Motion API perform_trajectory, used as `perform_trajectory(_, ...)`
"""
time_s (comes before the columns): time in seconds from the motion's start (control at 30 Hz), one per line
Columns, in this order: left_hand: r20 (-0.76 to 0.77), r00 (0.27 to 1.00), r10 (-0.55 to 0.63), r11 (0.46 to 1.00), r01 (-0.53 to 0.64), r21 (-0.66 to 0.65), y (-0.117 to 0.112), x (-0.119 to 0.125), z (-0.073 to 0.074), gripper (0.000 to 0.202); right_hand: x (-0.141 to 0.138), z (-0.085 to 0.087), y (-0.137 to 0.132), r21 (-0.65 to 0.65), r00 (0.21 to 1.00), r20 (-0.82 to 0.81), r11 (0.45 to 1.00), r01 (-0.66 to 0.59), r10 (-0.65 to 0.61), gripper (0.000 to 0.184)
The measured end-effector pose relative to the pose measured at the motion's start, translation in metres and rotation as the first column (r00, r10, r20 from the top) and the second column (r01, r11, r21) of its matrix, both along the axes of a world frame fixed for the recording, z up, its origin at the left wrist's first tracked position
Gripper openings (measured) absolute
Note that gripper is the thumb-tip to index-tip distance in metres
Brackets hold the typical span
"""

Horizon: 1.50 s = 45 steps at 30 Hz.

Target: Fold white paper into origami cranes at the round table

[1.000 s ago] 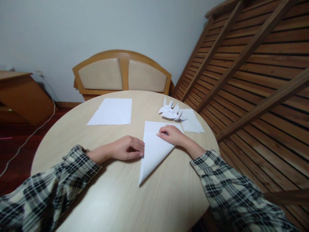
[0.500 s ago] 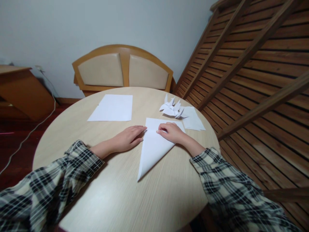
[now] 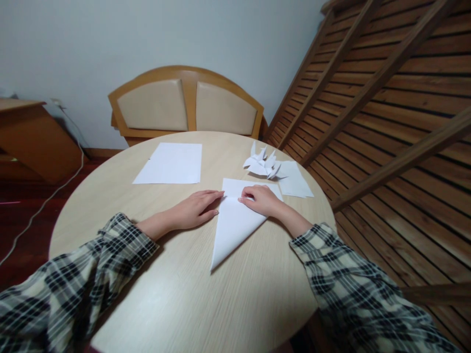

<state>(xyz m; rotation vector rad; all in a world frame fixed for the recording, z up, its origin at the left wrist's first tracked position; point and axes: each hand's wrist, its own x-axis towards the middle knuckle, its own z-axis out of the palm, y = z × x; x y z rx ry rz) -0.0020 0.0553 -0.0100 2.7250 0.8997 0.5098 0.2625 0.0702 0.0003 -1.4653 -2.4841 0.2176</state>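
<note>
A white sheet of paper (image 3: 233, 230) lies in front of me, folded over diagonally. Its pointed corner reaches toward me, and a flat strip shows along its far side. My left hand (image 3: 193, 210) rests flat at the paper's left edge with fingers stretched, the fingertips touching that edge. On the paper's upper part, my right hand (image 3: 259, 200) is closed, thumb and curled fingers at the edge of the folded flap. The other fingertips of that hand are partly hidden. Just beyond it stand several folded white paper figures (image 3: 262, 162), pointed and close together.
Flat white sheets (image 3: 171, 163) lie at the far left of the round wooden table (image 3: 154, 294). More paper (image 3: 295, 179) lies at the right, beside the figures. A padded chair (image 3: 189, 98) stands behind the table, and a slatted wooden panel (image 3: 390, 122) rises on the right.
The folded paper's near corner has shifted very slightly away from me. Both hands stay almost where they were.
</note>
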Motion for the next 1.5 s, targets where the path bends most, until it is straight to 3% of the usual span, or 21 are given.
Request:
perform_trajectory(0.23, -0.022, 0.999, -0.033, 0.999, 0.034, 0.024, 0.003, -0.001, -0.002, 0.049, -0.001, -0.001, 0.001, -0.01, 1.0, 0.026, 1.0, 0.016, -0.016, 0.022)
perform_trajectory(0.47, -0.165, 0.984, -0.072, 0.99, 0.091, 0.112, 0.003, -0.003, -0.002, 0.041, 0.0, -0.004, 0.0, 0.005, 0.999, -0.045, 1.0, 0.0, 0.001, 0.02)
perform_trajectory(0.67, -0.219, 0.974, -0.06, 0.981, 0.098, 0.169, -0.002, -0.006, 0.003, 0.043, 0.003, 0.002, -0.002, 0.19, 0.978, -0.201, 0.982, -0.011, 0.05, 0.018)
perform_trajectory(0.83, -0.261, 0.965, 0.02, 0.957, 0.057, 0.283, -0.014, -0.002, 0.011, 0.045, 0.007, 0.014, -0.008, 0.358, 0.961, -0.273, 0.932, 0.059, 0.044, 0.026)
perform_trajectory(1.0, -0.374, 0.91, 0.18, 0.898, 0.003, 0.44, -0.026, 0.006, 0.016, 0.051, 0.011, 0.019, -0.011, 0.431, 0.933, -0.359, 0.886, 0.17, -0.005, 0.028)
perform_trajectory(1.1, -0.384, 0.894, 0.23, 0.877, -0.019, 0.481, -0.032, 0.011, 0.016, 0.052, 0.014, 0.02, -0.011, 0.347, 0.907, -0.409, 0.902, 0.257, -0.101, 0.027)
perform_trajectory(1.2, -0.379, 0.883, 0.278, 0.853, -0.045, 0.52, -0.037, 0.015, 0.015, 0.05, 0.018, 0.018, -0.009, 0.14, 0.88, -0.418, 0.942, 0.307, -0.225, 0.031)
perform_trajectory(1.33, -0.35, 0.877, 0.328, 0.817, -0.078, 0.571, -0.045, 0.021, 0.013, 0.046, 0.022, 0.01, -0.005, -0.163, 0.876, -0.437, 0.976, 0.147, -0.205, 0.039)
perform_trajectory(1.5, -0.317, 0.874, 0.367, 0.79, -0.113, 0.603, -0.056, 0.025, 0.012, 0.042, 0.023, 0.005, -0.004, -0.279, 0.87, -0.474, 0.96, -0.002, -0.136, 0.047)
